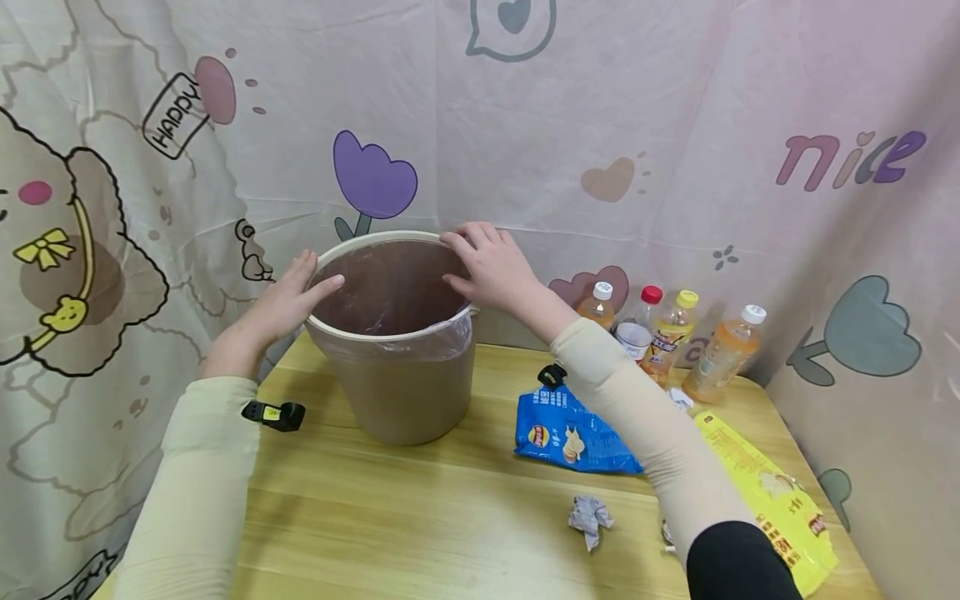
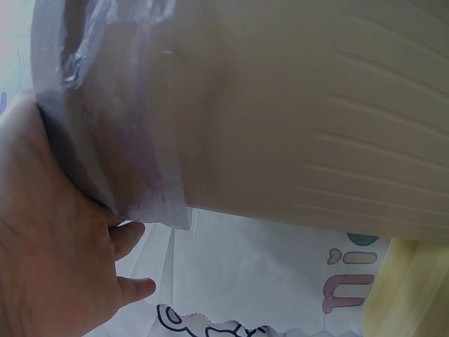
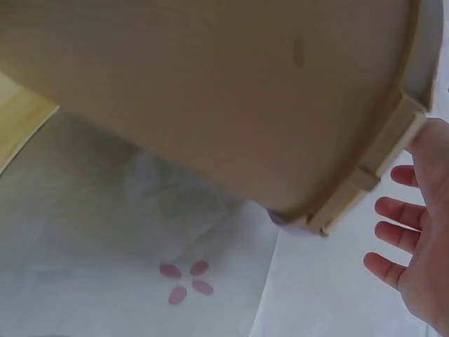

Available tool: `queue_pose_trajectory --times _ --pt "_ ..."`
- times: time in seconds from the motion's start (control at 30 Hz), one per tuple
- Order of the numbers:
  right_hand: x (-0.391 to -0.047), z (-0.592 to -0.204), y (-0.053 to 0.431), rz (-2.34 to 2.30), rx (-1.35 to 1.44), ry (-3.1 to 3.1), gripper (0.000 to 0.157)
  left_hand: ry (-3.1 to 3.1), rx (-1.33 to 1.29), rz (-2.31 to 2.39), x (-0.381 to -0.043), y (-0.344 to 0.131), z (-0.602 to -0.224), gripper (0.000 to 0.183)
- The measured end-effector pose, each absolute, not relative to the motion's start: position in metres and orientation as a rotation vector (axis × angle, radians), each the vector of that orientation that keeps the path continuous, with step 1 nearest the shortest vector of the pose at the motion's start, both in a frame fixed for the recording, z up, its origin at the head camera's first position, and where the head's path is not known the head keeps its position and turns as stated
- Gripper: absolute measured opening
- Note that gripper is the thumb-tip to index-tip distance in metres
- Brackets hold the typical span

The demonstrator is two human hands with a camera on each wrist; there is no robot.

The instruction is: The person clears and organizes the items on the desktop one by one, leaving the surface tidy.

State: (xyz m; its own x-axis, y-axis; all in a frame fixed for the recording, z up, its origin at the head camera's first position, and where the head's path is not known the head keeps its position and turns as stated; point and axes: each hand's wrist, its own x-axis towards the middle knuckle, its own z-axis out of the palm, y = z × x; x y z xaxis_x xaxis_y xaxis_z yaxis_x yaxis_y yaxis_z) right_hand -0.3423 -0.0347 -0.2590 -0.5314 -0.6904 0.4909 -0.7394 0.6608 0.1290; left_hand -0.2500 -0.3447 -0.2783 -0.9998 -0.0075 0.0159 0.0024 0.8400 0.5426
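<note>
A brown bin (image 1: pixel 405 392) stands upright on the wooden table (image 1: pixel 420 525) before you, a clear liner (image 1: pixel 452 340) folded over its rim. Your left hand (image 1: pixel 279 307) is at the bin's left edge, your right hand (image 1: pixel 497 268) at its right, fingers loosely extended; whether either presses it, I cannot tell. To the bin's right are a blue bag (image 1: pixel 573 442), crumpled paper (image 1: pixel 589 518), bottles (image 1: pixel 667 343) and a yellow bag (image 1: pixel 765 483).

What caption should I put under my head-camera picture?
Left grip and right grip flank a plastic-lined bin, with a blue packet and bottles nearby.
</note>
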Motion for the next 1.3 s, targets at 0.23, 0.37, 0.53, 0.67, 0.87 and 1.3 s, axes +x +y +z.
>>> queue_pose_trajectory --times 0.23,0.37,0.53,0.67,0.87,1.3 --pt "-0.339 -0.25 -0.011 0.152 1.098 -2.358 0.053 -2.993 -0.001 -0.883 -0.25 -0.345 -0.279 0.09" --pt "-0.335 -0.246 0.004 0.142 1.099 -2.324 0.053 -2.993 -0.014 -0.892 -0.249 -0.344 -0.278 0.089" --pt "-0.33 -0.246 0.025 0.143 1.084 -2.31 0.052 -2.997 -0.014 -0.895 -0.249 -0.345 -0.277 0.089" --pt "-0.327 -0.253 0.041 0.151 1.087 -2.296 0.052 -2.993 -0.008 -0.903 -0.249 -0.345 -0.278 0.089" --pt "-0.319 -0.268 0.065 0.137 1.088 -2.274 0.054 -2.974 -0.011 -0.907 -0.249 -0.345 -0.279 0.09" --pt "-0.295 -0.307 0.104 0.243 1.075 -2.285 0.055 -2.972 -0.007 -0.909 -0.248 -0.343 -0.278 0.088"
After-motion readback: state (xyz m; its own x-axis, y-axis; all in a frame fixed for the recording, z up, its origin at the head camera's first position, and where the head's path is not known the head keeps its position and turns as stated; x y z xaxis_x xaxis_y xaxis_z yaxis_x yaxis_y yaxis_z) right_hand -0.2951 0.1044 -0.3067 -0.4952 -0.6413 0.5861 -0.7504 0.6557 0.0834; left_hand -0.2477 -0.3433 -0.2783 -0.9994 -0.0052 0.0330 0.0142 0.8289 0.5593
